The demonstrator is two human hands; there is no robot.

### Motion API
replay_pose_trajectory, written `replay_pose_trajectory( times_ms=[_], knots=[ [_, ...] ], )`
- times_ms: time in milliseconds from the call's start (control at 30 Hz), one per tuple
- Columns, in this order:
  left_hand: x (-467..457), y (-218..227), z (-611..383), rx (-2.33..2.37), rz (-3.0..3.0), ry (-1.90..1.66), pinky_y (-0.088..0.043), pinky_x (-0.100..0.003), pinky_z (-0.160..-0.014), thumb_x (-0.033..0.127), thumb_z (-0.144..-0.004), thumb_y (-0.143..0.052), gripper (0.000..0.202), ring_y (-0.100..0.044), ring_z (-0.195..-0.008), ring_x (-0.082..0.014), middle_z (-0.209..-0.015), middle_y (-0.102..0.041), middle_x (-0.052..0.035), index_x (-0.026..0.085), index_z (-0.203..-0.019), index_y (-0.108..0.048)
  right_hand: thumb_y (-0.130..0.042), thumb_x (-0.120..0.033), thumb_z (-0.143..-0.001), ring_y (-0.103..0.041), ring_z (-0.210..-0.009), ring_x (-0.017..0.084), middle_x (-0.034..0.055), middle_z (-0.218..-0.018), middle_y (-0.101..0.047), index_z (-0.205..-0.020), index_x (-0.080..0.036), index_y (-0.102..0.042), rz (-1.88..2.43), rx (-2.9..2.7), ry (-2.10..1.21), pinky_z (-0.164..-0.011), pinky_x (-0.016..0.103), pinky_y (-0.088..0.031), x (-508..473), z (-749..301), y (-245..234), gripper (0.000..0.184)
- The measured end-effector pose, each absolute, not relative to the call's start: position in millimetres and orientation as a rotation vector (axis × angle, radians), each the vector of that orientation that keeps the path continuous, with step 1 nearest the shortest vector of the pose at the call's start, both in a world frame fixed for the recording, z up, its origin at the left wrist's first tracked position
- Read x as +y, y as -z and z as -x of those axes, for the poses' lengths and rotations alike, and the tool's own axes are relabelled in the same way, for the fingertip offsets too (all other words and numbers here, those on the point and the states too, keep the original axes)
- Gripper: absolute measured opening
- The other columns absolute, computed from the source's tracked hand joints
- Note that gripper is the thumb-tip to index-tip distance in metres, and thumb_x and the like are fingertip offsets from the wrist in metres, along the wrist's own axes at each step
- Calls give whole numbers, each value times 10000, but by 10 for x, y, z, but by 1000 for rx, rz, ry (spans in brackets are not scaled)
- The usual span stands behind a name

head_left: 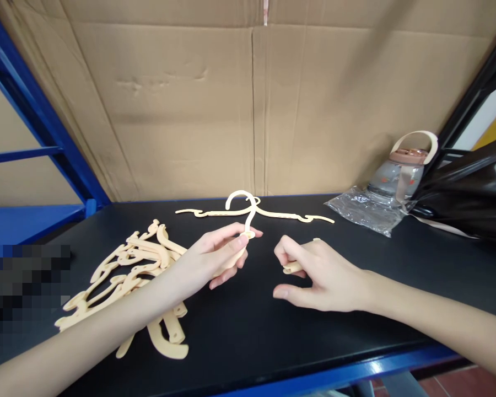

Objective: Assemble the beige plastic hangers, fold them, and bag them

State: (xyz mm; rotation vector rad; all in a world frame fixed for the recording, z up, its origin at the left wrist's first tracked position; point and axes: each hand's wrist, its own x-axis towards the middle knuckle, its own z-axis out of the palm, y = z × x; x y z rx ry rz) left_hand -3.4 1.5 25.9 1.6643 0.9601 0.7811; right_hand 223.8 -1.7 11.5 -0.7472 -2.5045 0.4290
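Note:
My left hand (227, 251) is closed around the base of a cream plastic hanger hook (251, 218), which points up with its curl to the left. To its right, my right hand (314, 270) has its fingers curled over a cream hanger piece (291, 268). Only the end of that piece shows; the palm hides the rest. Behind both hands a cream clothes hanger (273, 212) lies spread out on the black table. A heap of loose cream hanger parts (128, 264) lies on the left, partly behind my left forearm.
At the back right a clear bottle with a handle (405, 171) stands beside a crumpled plastic bag (364, 212). A black bag (471, 193) is at the right edge. Cardboard (182, 110) closes off the back, and a blue metal frame (49, 121) rises on the left.

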Motion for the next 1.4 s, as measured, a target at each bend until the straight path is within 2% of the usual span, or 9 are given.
replay_pose_trajectory(
  times_ms=[67, 200, 400, 500, 767, 967, 1133, 1233, 1400],
  knots=[
    [33, -249, 49, 961, -1669, -777, -267, -160, -356, 508, -920, -481, 393, -334, -345, -15, -562, -454, 83, 155, -1070, -569, -457, -232, -905, -302, -470, 84, -117, -561, -324, -848, -242, -267, 690, -2537, -450, -497, 218, -251, -9, -2234, -102, 199],
    [39, -253, 49, 974, -1667, -752, -310, -163, -360, 494, -910, -499, 382, -370, -361, -28, -581, -486, 69, 149, -1048, -591, -436, -85, -840, -359, -514, 90, -97, -614, -388, -856, -239, -280, 678, -2522, -479, -531, 219, -295, 12, -2228, -78, 219],
    [24, -231, 39, 945, -1697, -693, -360, -160, -370, 467, -913, -514, 377, -462, -455, -64, -639, -515, 42, 162, -1112, -613, -445, -201, -965, -547, -758, 142, 15, -872, -575, -948, -212, -435, 679, -2509, -244, -688, 264, -415, 63, -2216, -69, 23],
    [27, -198, 56, 933, -1708, -665, -375, -157, -392, 460, -926, -500, 375, -458, -476, -58, -668, -517, 37, 174, -1136, -622, -504, -220, -956, -585, -811, 152, 23, -943, -620, -995, -209, -457, 699, -2501, -198, -752, 287, -426, 89, -2219, -52, 61],
    [56, -153, 51, 938, -1760, -659, -395, -168, -420, 436, -918, -513, 388, -505, -528, -69, -774, -553, 11, 185, -1196, -613, -584, -229, -922, -562, -661, 124, -29, -760, -610, -870, -195, -507, 733, -2487, -53, -680, 268, -384, 117, -2251, -31, 99],
    [-7, -146, 25, 926, -1859, -612, -377, -173, -439, 431, -935, -475, 341, -498, -548, -67, -827, -564, 1, 182, -1103, -635, -618, -237, -899, -561, -632, 110, -25, -721, -624, -824, -189, -583, 726, -2425, -2, -640, 243, -395, 120, -2261, -16, 96],
    [-63, -170, 6, 911, -1978, -614, -360, -187, -474, 407, -967, -413, 343, -422, -520, -72, -640, -454, 41, 153, -879, -626, -579, -257, -929, -584, -623, 112, -8, -715, -657, -871, -176, -642, 675, -2349, 45, -615, 240, -410, 85, -2252, -21, 117],
    [-66, -182, 7, 899, -2031, -613, -368, -193, -514, 379, -979, -394, 347, -414, -523, -74, -610, -438, 46, 157, -806, -598, -555, -241, -944, -602, -631, 116, 2, -727, -677, -899, -158, -653, 634, -2348, 71, -628, 250, -414, 70, -2240, -32, 136],
    [-52, -167, 19, 885, -2047, -569, -373, -175, -472, 403, -969, -415, 333, -442, -541, -79, -669, -472, 29, 168, -890, -638, -529, -235, -960, -629, -685, 127, 8, -766, -702, -908, -166, -663, 600, -2398, 80, -655, 264, -415, 62, -2252, -36, 160]
  ],
)
